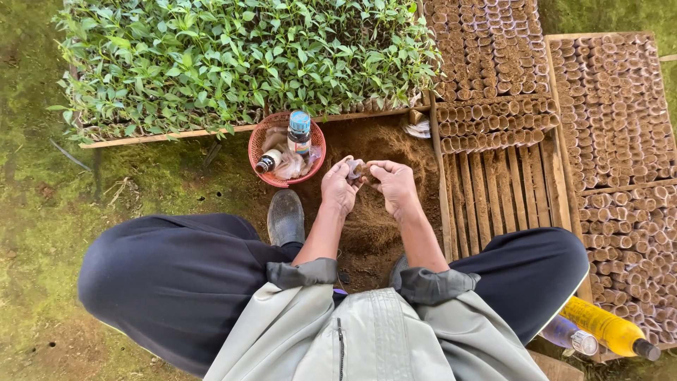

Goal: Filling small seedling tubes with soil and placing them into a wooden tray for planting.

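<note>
Far left, the bed of green seedlings [240, 60] fills the largest share of your view, edged along its near side by a wooden board. To the right lie the wooden slatted trays [504, 190], packed far and right with rows of small brown paper pots [613, 106], while the near-left slats are bare. Your dark trousered knees spread left and right at the near edge, with a dark shoe [285, 217] planted on the ground by your left knee. Between the seedlings and your knees sits a patch of loose brown soil [374, 219] — your hands meet just above it. Left of the hands, a round red basket [259, 144] rests on the ground, holding a dark bottle with a blue cap [300, 132], a smaller bottle lying on its side and some crumpled wrapping. Near right, beside your right knee, a yellow bottle [610, 330] lies next to a clear one. Your left hand [338, 189] and right hand [395, 185] are drawn together, the fingers of both pinched on a small paper pot [355, 168] held between them — it sits in the air over the soil, just right of the basket.
</note>
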